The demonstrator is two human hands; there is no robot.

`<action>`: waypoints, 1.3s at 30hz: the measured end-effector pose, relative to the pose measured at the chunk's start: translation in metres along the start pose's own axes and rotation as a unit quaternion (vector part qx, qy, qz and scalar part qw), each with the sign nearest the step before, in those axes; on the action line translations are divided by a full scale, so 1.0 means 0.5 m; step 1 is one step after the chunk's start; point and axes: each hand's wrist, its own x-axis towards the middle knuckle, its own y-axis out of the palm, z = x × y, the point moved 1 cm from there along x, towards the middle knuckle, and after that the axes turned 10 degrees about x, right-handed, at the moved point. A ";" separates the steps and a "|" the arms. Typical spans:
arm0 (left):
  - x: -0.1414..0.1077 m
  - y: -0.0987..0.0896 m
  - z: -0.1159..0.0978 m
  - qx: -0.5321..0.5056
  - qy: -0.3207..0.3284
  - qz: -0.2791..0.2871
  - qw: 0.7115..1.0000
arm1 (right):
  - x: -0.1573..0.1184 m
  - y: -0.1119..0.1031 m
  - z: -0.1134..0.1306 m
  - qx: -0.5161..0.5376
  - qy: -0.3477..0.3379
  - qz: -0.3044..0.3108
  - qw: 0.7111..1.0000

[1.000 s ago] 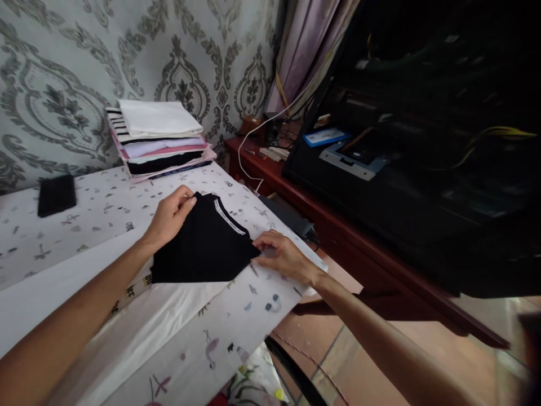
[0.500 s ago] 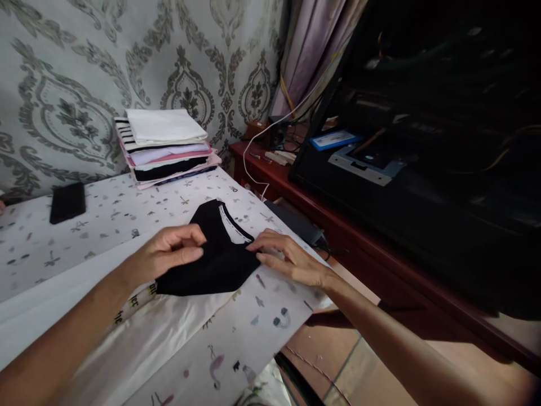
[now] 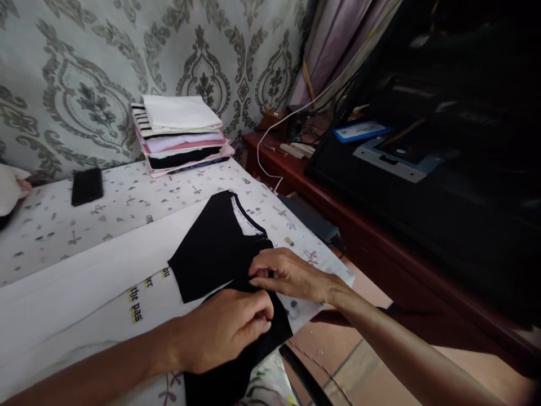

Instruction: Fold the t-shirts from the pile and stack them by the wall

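A shirt with a black upper part (image 3: 211,242) and a white body (image 3: 105,256) lies flat on the table, its neckline facing away to the right. Dark lettering with yellow marks runs across the white part. My right hand (image 3: 289,273) is closed in a pinch on the black cloth near the shoulder, below the neckline. Nearer to me, my left hand (image 3: 230,321) has its thumb and fingers pinched on the black sleeve, which spreads toward the table's near edge. The cloth between the fingertips is mostly hidden.
A stack of folded clothes (image 3: 183,135) stands at the back against the patterned wall covering, with a black phone (image 3: 87,186) left of it. On the right, a red-brown cabinet (image 3: 274,158) carries a large dark screen (image 3: 422,225) and a white cable (image 3: 260,146).
The black sleeve now lies spread toward me, where patterned tablecloth showed before. My left hand has moved right and nearer, from above the shirt onto the sleeve. My right hand has closed on cloth.
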 end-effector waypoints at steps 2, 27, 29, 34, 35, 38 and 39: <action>-0.003 -0.020 0.026 0.045 -0.007 -0.071 0.996 | 0.004 0.003 -0.004 -0.007 0.005 -0.018 1.000; -0.080 -0.108 0.176 0.057 -0.147 -0.210 0.965 | 0.181 -0.020 -0.034 0.069 0.121 -0.148 0.979; -0.084 -0.111 0.177 0.009 -0.163 -0.220 0.962 | 0.181 -0.022 -0.030 0.129 0.129 -0.153 0.971; -0.087 -0.104 0.161 0.009 -0.148 -0.265 0.953 | 0.187 -0.020 0.012 0.336 0.167 -0.201 0.905; -0.084 -0.101 0.155 0.028 -0.142 -0.274 0.951 | 0.191 -0.020 0.022 0.375 0.173 -0.209 0.887; -0.061 -0.091 0.128 0.086 -0.124 -0.291 0.945 | 0.206 -0.018 0.044 0.474 0.177 -0.217 0.835; -0.049 -0.088 0.118 0.100 -0.119 -0.296 0.942 | 0.211 -0.017 0.048 0.500 0.175 -0.218 0.820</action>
